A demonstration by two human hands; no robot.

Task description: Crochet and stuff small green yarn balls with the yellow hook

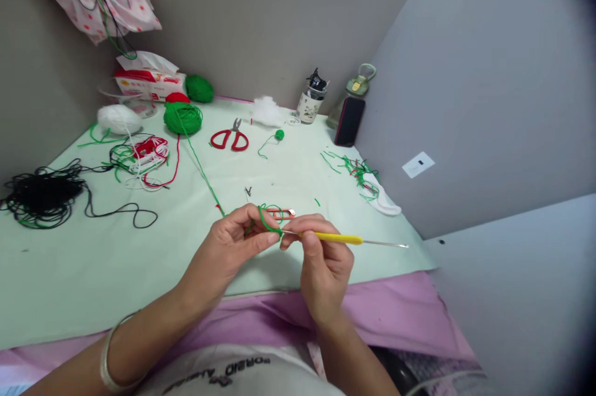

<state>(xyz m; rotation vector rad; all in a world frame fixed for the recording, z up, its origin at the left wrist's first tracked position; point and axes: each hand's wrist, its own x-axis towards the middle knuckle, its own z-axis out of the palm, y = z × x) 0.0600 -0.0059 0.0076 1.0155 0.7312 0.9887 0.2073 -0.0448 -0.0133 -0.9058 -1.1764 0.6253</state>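
left hand [235, 241]: we're pinching the thin green yarn loop [269, 222], keeping it taut
right hand [321, 259]: we're gripping the yellow-handled metal crochet hook [339, 238], tip left at the loop

Table [116, 272] layout: two hands are meeting at the near middle edge, the left hand [233, 244] pinching a loop of yarn [269, 222], the right hand [321, 259] holding a crochet hook [344, 239] that is pointing right. Just behind the hands a clip [284, 213] is lying. Scissors [230, 138] are lying at the far middle, a small ball [279, 134] to their right. Yarn balls [182, 117] are sitting far left, a tissue box [149, 81] behind them. A tangled cord [41, 194] is lying at the left edge. A cup [311, 104], a bottle [356, 89] and a phone [349, 121] are standing in the far right corner; yarn scraps [356, 169] are lying near them on the right.
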